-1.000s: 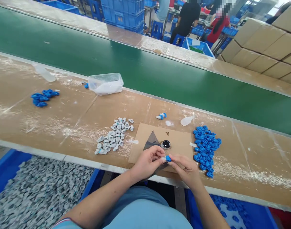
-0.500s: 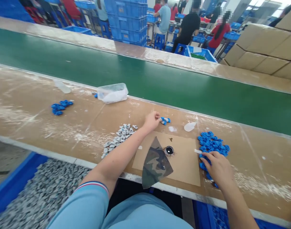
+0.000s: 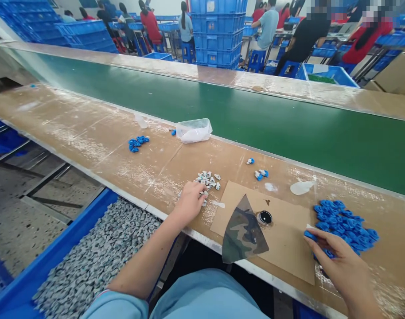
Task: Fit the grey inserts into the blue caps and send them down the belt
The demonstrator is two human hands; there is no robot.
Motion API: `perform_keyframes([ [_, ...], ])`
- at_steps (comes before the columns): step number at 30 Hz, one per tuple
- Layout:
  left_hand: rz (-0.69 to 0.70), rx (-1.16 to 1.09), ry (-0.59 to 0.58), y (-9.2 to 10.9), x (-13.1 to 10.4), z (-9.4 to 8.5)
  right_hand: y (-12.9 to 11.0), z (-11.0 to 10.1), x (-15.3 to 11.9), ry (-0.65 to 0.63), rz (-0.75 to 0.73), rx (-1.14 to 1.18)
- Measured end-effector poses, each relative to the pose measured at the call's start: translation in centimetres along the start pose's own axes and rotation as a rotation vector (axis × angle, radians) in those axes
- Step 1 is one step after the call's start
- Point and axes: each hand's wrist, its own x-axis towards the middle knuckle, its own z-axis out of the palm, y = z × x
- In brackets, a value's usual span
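My left hand (image 3: 190, 203) reaches into the small pile of grey-white pieces (image 3: 209, 179), its fingers bent together; whatever they grip is hidden. Between the thumb and fingers of my right hand (image 3: 342, 261) is a blue piece (image 3: 310, 235), held left of the heap of blue pieces (image 3: 347, 223). On the cardboard sheet (image 3: 289, 235) lie a camouflage cloth (image 3: 244, 235) and a small round pot of dark liquid (image 3: 265, 217). Beyond the sheet are a few blue-and-white pieces (image 3: 259, 174).
A clear plastic tub (image 3: 194, 131) stands by the green belt (image 3: 255, 119). More blue pieces (image 3: 138, 143) lie left on the table. A blue bin of grey pieces (image 3: 103, 252) is below the edge. People sit beyond the belt beside stacked blue crates (image 3: 219, 35).
The view has turned left. My left hand has left the blue-and-white pieces and moved back to the grey-white pile. My right hand has drawn slightly away from the blue heap with a blue piece.
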Motion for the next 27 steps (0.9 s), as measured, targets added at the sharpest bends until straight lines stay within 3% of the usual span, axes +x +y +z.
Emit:
perform_keyframes([
  [4, 0.009, 0.118, 0.008, 0.1, -0.9, 1.9, -2.7, 1.6, 0.3, 0.011, 0.071, 0.204],
  [8, 0.064, 0.139, 0.020, 0.3, -0.6, 3.0, -4.8, 2.4, 0.8, -0.002, 0.054, 0.192],
  [13, 0.084, -0.150, 0.120, 0.8, -1.0, 3.0, -6.3, 2.7, 1.4, -0.050, -0.077, 0.101],
  [15, 0.027, -0.365, 0.081, 1.5, -1.4, 3.2, -6.6, 2.8, 1.5, -0.065, -0.106, 0.081],
  [20, -0.189, -0.870, -0.139, 4.0, -2.6, 4.7, -6.9, 3.1, 1.9, -0.078, -0.162, 0.068],
  [27, -0.287, -1.066, -0.266, 5.7, -3.4, 6.6, -6.7, 2.9, 2.0, -0.082, -0.211, 0.043],
])
